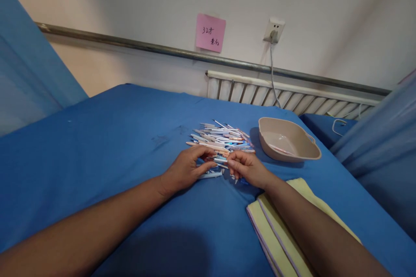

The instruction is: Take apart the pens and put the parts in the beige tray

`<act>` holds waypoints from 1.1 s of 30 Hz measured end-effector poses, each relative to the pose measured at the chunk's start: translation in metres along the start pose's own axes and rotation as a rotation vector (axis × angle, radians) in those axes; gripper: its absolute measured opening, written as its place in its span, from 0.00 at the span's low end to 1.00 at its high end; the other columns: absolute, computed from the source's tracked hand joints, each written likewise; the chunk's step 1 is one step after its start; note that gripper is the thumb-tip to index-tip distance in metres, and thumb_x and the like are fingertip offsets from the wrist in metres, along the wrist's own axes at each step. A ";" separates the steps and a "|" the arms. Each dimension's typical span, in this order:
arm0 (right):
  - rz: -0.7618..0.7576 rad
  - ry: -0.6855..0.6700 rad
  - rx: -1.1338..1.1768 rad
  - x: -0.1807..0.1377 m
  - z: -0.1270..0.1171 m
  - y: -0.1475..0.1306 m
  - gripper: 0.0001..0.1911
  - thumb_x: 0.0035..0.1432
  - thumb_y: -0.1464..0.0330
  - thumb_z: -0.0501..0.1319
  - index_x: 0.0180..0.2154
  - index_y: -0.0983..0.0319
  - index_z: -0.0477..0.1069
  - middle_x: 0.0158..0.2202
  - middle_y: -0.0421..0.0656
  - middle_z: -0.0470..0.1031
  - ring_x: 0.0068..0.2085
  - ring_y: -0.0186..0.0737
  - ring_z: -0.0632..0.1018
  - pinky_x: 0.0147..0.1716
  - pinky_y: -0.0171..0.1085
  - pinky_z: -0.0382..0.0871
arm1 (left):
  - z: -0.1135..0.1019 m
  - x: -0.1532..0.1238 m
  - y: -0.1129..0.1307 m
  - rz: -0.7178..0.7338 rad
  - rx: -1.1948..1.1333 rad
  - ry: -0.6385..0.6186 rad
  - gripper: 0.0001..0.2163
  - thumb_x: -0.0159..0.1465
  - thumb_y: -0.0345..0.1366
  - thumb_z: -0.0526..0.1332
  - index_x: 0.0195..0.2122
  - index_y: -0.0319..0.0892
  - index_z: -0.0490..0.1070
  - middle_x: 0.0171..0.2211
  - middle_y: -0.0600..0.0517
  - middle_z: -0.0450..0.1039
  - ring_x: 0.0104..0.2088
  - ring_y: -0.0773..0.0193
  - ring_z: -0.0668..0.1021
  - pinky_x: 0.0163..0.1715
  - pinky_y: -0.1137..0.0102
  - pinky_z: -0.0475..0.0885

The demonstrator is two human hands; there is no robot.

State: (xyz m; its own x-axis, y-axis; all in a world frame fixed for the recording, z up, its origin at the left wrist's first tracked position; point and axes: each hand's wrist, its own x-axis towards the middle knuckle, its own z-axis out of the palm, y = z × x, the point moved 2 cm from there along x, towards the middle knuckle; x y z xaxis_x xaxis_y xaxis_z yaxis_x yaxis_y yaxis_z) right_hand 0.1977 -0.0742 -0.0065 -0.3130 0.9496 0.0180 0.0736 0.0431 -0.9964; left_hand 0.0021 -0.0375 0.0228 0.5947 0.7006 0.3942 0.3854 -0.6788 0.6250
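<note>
In front of me a loose pile of pens point(224, 132), mostly white with some blue and orange ones, lies on a blue sheet. My right hand point(248, 166) is closed at the near edge of the pile, pinching the right end of a short white pen point(220, 160). From the left, my left hand point(191, 165) curls its thumb and fingers around the pen's dark tip end. Under my left hand a pale blue pen point(209, 175) rests on the sheet. Several small pen parts lie below my right fingers, too small to tell apart.
A beige plastic basin point(313, 156) with a pen or two inside stands right of the pile. A folded yellow towel point(279, 233) lies under my right forearm. Behind the bed are a metal rail point(146, 46), a white radiator point(247, 91) and a plugged-in cord point(272, 65).
</note>
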 end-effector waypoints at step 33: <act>-0.036 0.142 -0.154 -0.002 -0.027 -0.005 0.19 0.55 0.52 0.57 0.28 0.62 0.66 0.22 0.37 0.68 0.20 0.28 0.66 0.18 0.28 0.58 | -0.022 0.006 -0.007 -0.021 0.300 -0.055 0.10 0.63 0.42 0.54 0.38 0.43 0.70 0.36 0.51 0.73 0.37 0.60 0.73 0.39 0.66 0.67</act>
State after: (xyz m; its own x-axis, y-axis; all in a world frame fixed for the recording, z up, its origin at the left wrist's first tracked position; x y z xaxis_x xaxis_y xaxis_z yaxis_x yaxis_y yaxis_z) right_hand 0.2240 -0.0682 0.0007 -0.1821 0.9804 0.0757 0.2119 0.1143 -0.9706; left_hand -0.0130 -0.0238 0.0356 0.6186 0.7077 0.3414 0.5840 -0.7048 0.4028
